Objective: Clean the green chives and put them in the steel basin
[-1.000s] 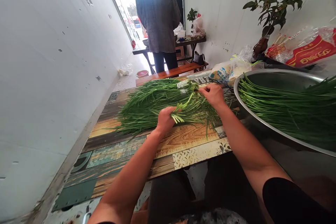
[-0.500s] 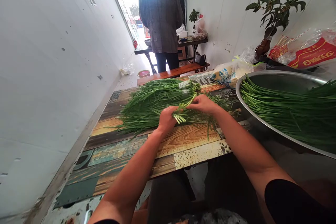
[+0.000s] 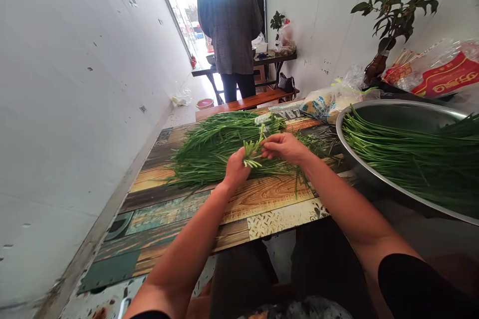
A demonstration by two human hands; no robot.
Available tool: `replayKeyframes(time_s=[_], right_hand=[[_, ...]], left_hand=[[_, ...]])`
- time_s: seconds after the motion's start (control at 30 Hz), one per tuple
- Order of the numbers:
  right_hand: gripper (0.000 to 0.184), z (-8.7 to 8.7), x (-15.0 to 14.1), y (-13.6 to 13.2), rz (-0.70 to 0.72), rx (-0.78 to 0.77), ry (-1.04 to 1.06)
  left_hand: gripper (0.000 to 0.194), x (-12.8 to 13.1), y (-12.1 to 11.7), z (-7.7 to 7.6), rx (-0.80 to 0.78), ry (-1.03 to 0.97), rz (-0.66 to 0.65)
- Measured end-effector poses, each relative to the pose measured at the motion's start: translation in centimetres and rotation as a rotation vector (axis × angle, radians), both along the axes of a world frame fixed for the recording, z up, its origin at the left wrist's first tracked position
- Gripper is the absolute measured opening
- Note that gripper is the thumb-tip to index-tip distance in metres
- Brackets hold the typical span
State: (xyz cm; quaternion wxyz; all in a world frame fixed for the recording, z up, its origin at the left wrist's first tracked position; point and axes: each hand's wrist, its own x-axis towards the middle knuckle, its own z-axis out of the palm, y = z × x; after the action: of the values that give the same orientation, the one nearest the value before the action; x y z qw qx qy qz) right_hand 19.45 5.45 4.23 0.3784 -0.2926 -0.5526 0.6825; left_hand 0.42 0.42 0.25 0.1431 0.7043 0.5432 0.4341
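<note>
My left hand [image 3: 236, 168] is wrapped round a small bunch of garlic chives [image 3: 251, 150], whose pale stem ends stick out to the right. Against those ends, my right hand [image 3: 281, 147] pinches with thumb and fingertips; at least one stem seems to be between them, though the detail is small. Behind and under both hands lies a large heap of garlic chives [image 3: 209, 147] on the table. Pale wrapping [image 3: 263, 119] goes round part of it near the stem ends. To the right of my right hand are loose trimmings [image 3: 318, 142].
A big steel basin [image 3: 374, 172] full of chives stands at the right edge of the wood-patterned table [image 3: 262, 199]. Behind it are plastic bags [image 3: 325, 102] and a potted plant [image 3: 392, 15]. A person [image 3: 230, 25] stands at a far table, beyond a bench [image 3: 247, 102].
My right hand has moved slightly left, closer to my left hand. The stem ends in my left hand now fan out and point more upward.
</note>
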Motion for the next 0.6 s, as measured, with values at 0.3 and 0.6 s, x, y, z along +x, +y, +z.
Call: replayKeyframes(time_s=[0.3,0.6], right_hand=[[0.026,-0.4,-1.3,-0.6,-0.102,0.109,-0.086],[0.011,-0.6,-1.4,-1.1,-0.35,0.729,-0.593]], left_hand=[[0.013,-0.2,0.0,0.2,0.02,-0.054,-0.049],[0.016,0.1,0.0,0.6,0.013,0.055,-0.051]])
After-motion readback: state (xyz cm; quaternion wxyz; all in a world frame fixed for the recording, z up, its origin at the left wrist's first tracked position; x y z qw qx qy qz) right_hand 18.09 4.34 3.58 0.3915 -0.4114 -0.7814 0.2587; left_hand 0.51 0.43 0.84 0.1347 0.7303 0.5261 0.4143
